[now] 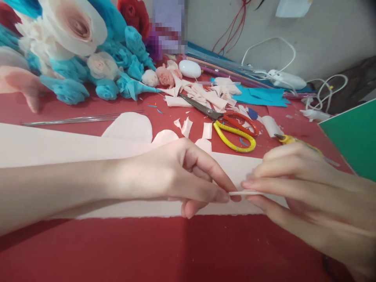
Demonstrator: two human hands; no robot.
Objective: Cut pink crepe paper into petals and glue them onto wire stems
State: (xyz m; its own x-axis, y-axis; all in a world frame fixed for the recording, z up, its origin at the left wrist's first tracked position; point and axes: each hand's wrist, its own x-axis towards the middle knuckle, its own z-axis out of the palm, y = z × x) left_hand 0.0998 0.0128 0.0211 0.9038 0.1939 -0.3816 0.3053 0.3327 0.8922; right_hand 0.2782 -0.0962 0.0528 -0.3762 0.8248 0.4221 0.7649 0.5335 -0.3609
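Observation:
A thin, pale strip (245, 192), seen nearly edge-on, stretches between my two hands; it looks like rolled or folded paper, though I cannot tell which. My left hand (182, 172) pinches its left end between thumb and fingertips. At the other end, my right hand (311, 192) has the strip between thumb and forefinger. Beneath both hands lies a long sheet of pale pink crepe paper (117, 209). Just beyond it are rounded pale paper cutouts (132, 127) and scissors (213, 114) with one yellow and one red handle.
Blue and cream paper flowers (107, 89) crowd the back left. Thin metal wires (73, 118) lie in front of them. Paper scraps (211, 98), a white oval object (190, 69) and a white power strip (286, 79) sit farther back. A yellow-handled tool (289, 140) lies near my right hand.

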